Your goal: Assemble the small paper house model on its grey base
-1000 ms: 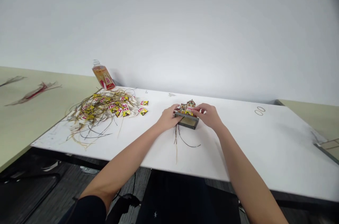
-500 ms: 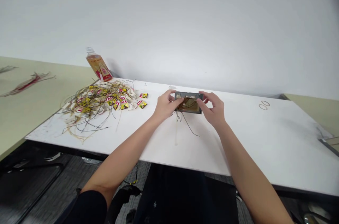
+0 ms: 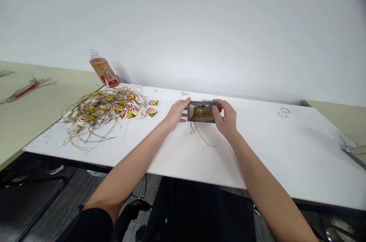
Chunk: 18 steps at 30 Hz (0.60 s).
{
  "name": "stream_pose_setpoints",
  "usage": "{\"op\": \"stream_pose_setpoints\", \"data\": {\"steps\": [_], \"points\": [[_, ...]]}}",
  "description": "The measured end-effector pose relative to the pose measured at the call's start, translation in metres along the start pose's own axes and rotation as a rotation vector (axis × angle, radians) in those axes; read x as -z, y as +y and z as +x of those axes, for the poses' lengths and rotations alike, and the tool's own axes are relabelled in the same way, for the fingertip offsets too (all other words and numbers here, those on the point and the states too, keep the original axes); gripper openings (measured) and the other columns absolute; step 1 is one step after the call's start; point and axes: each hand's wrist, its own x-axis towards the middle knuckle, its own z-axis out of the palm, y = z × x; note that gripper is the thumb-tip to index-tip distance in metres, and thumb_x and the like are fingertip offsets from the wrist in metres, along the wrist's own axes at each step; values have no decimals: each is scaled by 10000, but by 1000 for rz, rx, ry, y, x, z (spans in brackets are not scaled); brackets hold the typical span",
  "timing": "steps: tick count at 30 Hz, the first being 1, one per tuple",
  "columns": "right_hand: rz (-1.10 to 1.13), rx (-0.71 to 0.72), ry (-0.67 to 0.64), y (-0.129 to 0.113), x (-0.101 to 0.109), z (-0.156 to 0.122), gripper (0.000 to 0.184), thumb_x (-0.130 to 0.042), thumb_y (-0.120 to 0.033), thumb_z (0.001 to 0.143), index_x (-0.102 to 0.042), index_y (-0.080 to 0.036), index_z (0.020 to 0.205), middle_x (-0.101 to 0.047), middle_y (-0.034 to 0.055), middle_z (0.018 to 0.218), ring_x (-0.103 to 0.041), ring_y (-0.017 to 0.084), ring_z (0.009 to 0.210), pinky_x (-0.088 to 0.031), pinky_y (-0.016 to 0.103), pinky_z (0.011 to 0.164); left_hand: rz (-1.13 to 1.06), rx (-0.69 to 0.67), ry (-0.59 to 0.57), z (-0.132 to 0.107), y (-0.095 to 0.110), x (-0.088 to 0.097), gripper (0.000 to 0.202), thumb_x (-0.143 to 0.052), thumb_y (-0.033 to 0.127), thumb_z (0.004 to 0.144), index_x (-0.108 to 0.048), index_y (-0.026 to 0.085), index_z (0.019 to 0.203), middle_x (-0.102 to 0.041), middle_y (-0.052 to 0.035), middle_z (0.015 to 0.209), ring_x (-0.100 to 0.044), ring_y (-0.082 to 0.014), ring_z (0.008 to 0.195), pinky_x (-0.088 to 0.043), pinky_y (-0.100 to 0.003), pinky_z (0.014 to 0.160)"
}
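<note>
A dark grey rectangular frame (image 3: 202,121) with a brownish inside stands tilted up over the white table, its open side towards me. Thin dark wires cross its inside, and a few hang out below. My right hand (image 3: 226,118) grips the frame's right end, thumb on the front and fingers behind the top corner. At the left end is my left hand (image 3: 175,114), open, its fingers stretched and spread beside the edge. Whether its fingertips touch the frame I cannot tell.
A tangled heap of wires with yellow, red and white tags (image 3: 108,106) lies on the left of the white table (image 3: 271,150). Behind it a drink bottle (image 3: 104,70) leans. Two rubber bands (image 3: 284,112) lie right. A red wire bundle (image 3: 27,90) rests on the left table.
My left thumb has come off the front of the frame and the left fingers have spread. The right hand keeps its grip. The view has shifted slightly.
</note>
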Motion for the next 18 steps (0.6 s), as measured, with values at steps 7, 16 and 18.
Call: {"op": "stream_pose_setpoints", "data": {"steps": [7,16,18], "points": [[-179,352,-56,-4,2,-6,254,-447,-325,919,-614,-192,1058,-627,69,788,-572,189,759,-393,412,903,-112,272,-205,1,2,8,603,-686,711,651,-654,201,973,-689,-132,1006,-672,-270,742,-529,-417,680],[178,187,12,-2,-4,-10,622,-665,-509,772,-447,-210,1272,-577,124,1122,-569,232,968,-463,424,869,-193,-131,-43,-2,-4,5,1006,-879,230,443,-421,230,1339,-596,-123,1207,-658,-244,936,-548,-398,802],[302,-88,-7,-1,-7,-9,803,-696,-552,732,-343,-227,1376,-506,151,1277,-562,239,1032,-487,424,861,-70,-306,31,-2,-6,4,1098,-877,269,462,-324,237,1410,-553,-130,1259,-652,-238,960,-546,-390,825]]}}
